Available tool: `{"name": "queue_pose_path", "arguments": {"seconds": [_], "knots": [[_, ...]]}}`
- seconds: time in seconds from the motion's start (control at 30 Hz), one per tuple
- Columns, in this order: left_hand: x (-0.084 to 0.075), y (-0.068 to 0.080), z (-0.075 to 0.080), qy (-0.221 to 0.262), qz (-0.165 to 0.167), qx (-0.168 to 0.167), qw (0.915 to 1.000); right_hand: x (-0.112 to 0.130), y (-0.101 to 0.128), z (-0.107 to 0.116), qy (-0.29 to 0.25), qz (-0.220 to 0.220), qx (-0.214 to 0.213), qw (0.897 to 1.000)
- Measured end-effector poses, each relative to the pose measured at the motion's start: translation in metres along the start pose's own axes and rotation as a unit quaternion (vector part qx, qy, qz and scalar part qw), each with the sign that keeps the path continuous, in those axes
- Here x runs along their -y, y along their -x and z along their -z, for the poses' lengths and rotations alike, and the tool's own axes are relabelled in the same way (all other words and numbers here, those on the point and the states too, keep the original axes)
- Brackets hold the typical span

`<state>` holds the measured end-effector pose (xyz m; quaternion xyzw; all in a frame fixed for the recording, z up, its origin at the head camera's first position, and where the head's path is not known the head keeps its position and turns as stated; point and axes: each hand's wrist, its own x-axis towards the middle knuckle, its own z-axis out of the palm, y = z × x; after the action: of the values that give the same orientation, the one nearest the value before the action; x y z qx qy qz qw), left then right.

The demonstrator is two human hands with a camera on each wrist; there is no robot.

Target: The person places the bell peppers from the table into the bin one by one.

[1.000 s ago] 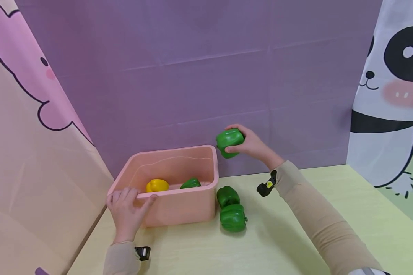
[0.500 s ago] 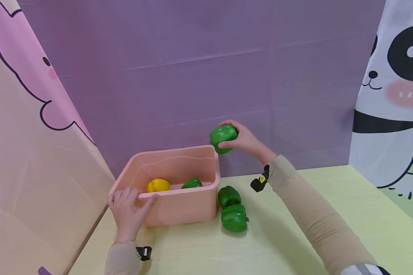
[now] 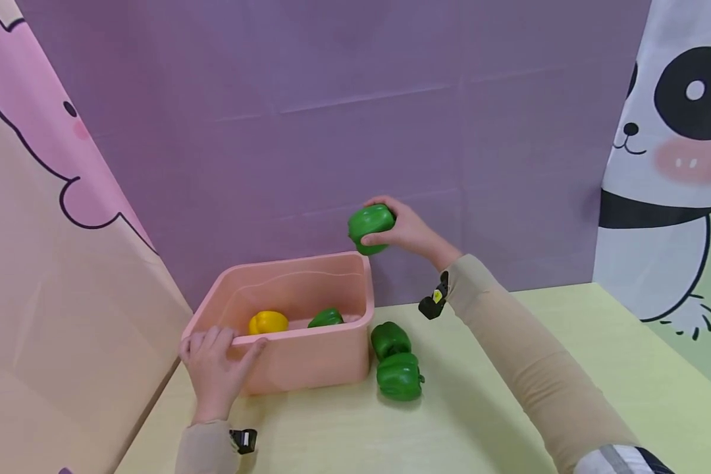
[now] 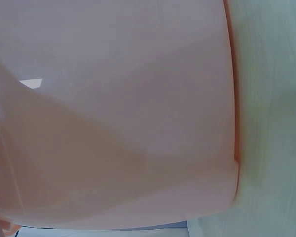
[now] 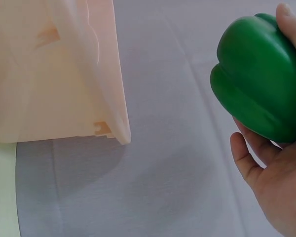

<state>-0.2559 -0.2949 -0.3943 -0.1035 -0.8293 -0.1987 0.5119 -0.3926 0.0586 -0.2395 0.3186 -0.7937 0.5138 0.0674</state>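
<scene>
My right hand (image 3: 407, 230) grips a green bell pepper (image 3: 370, 228) in the air, above the back right corner of a pink bin (image 3: 308, 362). The right wrist view shows that same bell pepper (image 5: 261, 74) between thumb and fingers, with the bin's wall (image 5: 54, 84) to the left. At the bin's front left corner, my left hand (image 3: 216, 375) holds the rim, fingers over the edge and thumb along the front. Inside the bin lie a yellow bell pepper (image 3: 268, 322) and another green pepper (image 3: 326, 317), partly hidden by the front wall. The bin's outer wall (image 4: 138, 98) fills the left wrist view.
Two more green bell peppers (image 3: 399, 376) sit on the pale wooden table (image 3: 480, 395), close against the bin's right side. A purple cloth backdrop (image 3: 332, 131) hangs behind the table. Printed panels with a panda (image 3: 675, 158) and a pink animal stand at the sides.
My right hand has carried the green bell pepper left and slightly up, from beside the bin to over its back right corner. The left hand keeps its hold on the rim.
</scene>
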Motion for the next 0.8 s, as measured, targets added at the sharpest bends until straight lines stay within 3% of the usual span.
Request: {"name": "queue_pose_path", "arguments": {"seconds": [0.6,0.8], "knots": [[-0.002,0.004,0.0,0.008,-0.009,-0.012,0.9998,0.013,-0.017,-0.012,-0.01,-0.002,0.003,1.0],[-0.002,-0.004,-0.002,0.008,-0.02,-0.017,0.9996,0.013,-0.027,-0.014,-0.012,-0.001,-0.004,1.0]]}}
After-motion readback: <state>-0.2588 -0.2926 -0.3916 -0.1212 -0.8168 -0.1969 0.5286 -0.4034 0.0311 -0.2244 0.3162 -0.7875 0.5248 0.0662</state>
